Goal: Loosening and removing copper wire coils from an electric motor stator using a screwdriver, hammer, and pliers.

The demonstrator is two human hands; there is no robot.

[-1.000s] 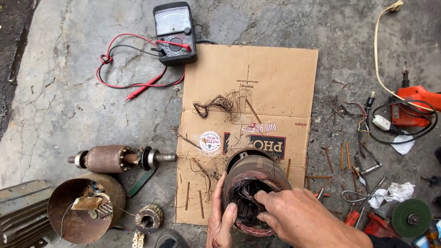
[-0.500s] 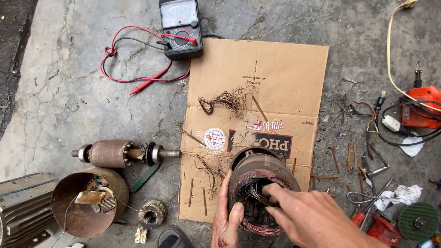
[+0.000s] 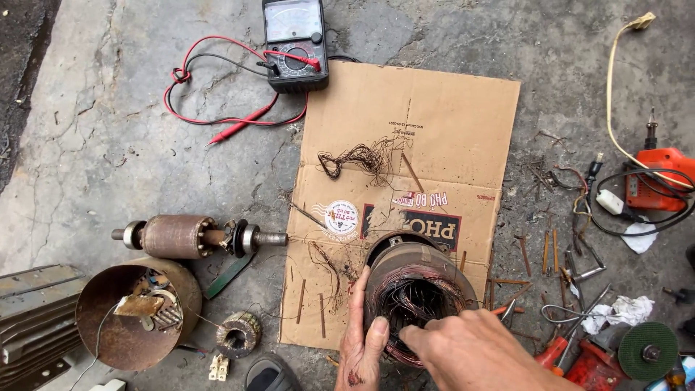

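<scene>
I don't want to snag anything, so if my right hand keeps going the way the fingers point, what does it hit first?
Your right hand points left, so it would probably first meet the left hand gripping the motor coil housing; depth is unclear.

We've got an analog multimeter [image 3: 295, 43] at the top with red and black leads [image 3: 217, 108] looping over the concrete. A flattened cardboard sheet [image 3: 434, 130] carries a tangle of pulled copper wire [image 3: 358, 158]. Left side: a rusty rotor [image 3: 192, 237], a round metal end cover [image 3: 130, 315] and a small wound coil [image 3: 238, 334]. An orange power tool [image 3: 662, 177] sits far right, loose hand tools [image 3: 579, 271] below it.
</scene>
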